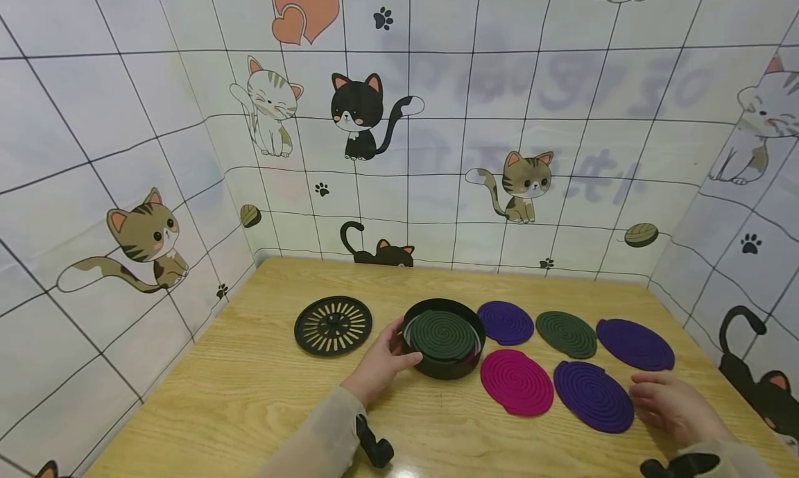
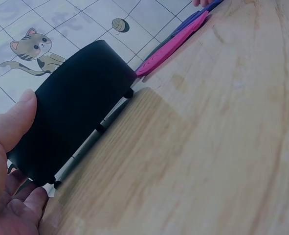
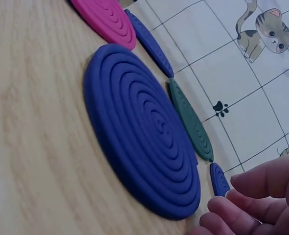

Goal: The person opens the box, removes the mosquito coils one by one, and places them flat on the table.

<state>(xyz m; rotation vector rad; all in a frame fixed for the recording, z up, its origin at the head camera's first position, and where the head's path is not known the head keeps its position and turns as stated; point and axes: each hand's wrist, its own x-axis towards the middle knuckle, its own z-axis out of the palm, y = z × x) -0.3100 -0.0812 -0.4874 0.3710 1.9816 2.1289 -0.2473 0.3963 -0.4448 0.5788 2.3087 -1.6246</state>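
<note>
A: How far along does the loading look?

B: I'd judge it barely begun. One dark green coil (image 1: 442,334) already lies inside the round black holder (image 1: 444,339), which stands near the middle of the desk (image 1: 262,388). The slotted lid (image 1: 333,325) is off, lying flat to the holder's left, toward the desk's left edge.

A: And the left hand?

B: The left hand (image 1: 382,359) has its grip on the holder's left wall, thumb and fingers curved against the side; the left wrist view shows the thumb (image 2: 10,127) pressed to the black wall.

A: The right?

B: The right hand (image 1: 671,403) rests near the desk's front right corner, just beside the nearer purple coil (image 1: 593,395). Its fingers (image 3: 261,198) are loosely curled and clasp nothing; I can't tell whether a fingertip brushes the coil's rim.

A: Count it out for me.

B: One holder, one lid. Six coils in all: one green in the holder, five loose on the desk to its right. Those are three purple, namely one behind by the holder (image 1: 505,322), one toward the right edge (image 1: 634,343) and the nearer one, plus one green (image 1: 566,334) and one magenta (image 1: 516,381).

A: So what's left?

B: Likely the five loose coils and the lid.
</note>
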